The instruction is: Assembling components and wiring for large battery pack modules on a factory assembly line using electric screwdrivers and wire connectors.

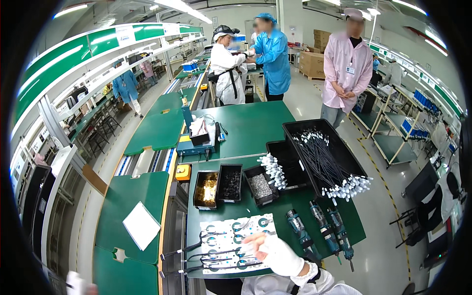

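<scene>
Right hand (278, 253) over white board (211, 227), fingers half-curled; couldn't tell if holding anything. Left hand (76, 283) blurred toward nine o'clock, grip unclear. Black cables (194, 247) lay across board; work seemed partway, many more in tray (345, 156), one o'clock.

One wide fisheye view, upright, from the left camera on the wearer's head, looking down and forward over the near edge of a green tabletop (300, 199). That edge and the wearer's right hand (279, 253) are close, at the bottom; the tabletop's far edge is well away, the back wall (306, 29) farther still. Straight lines bow toward the dark, rounded border.
</scene>
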Demonstrator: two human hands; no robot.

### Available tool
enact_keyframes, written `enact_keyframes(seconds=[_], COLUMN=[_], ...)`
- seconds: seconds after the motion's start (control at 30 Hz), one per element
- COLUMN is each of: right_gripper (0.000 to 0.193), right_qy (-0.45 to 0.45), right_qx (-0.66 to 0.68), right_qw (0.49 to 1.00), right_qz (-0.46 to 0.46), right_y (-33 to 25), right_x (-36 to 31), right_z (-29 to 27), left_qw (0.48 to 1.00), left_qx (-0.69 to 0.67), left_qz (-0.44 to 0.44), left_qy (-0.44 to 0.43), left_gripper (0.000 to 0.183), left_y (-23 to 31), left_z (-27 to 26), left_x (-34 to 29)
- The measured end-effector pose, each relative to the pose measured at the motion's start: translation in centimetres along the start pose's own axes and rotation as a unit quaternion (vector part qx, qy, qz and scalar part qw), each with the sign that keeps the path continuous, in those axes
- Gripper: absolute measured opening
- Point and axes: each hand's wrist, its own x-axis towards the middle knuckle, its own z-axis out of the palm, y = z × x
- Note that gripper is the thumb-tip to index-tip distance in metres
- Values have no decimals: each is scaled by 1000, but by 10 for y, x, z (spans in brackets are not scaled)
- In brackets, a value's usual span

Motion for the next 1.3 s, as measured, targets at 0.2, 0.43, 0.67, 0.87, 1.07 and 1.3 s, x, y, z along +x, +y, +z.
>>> enact_keyframes(seconds=[0.2, 0.43, 0.67, 0.87, 1.07, 1.3], right_gripper=[26, 21, 16, 18, 18, 12], right_qy=[-220, -158, -338, -344, -185, 202], right_qx=[164, -25, -129, -244, -301, -310], right_qw=[955, 982, 915, 906, 932, 928], right_qz=[115, 101, 177, 28, 85, -29], right_y=[-26, 9, 14, 75, -16, 23], right_x=[-9, -22, -54, -92, -59, -28], right_z=[50, 48, 59, 48, -30, -88], left_qw=[643, 609, 107, 775, 887, 855], left_qx=[-500, -569, -766, -425, -249, -320], left_qz=[-170, -376, -626, -323, 39, 19], left_qy=[-555, -405, -103, -338, -386, -408], left_gripper=[37, 51, 28, 30, 25, 20], left_y=[99, 78, 58, 62, 145, 142], left_z=[154, 244, 231, 313, 340, 354], left_x=[-72, -192, -67, -11, -22, -47])
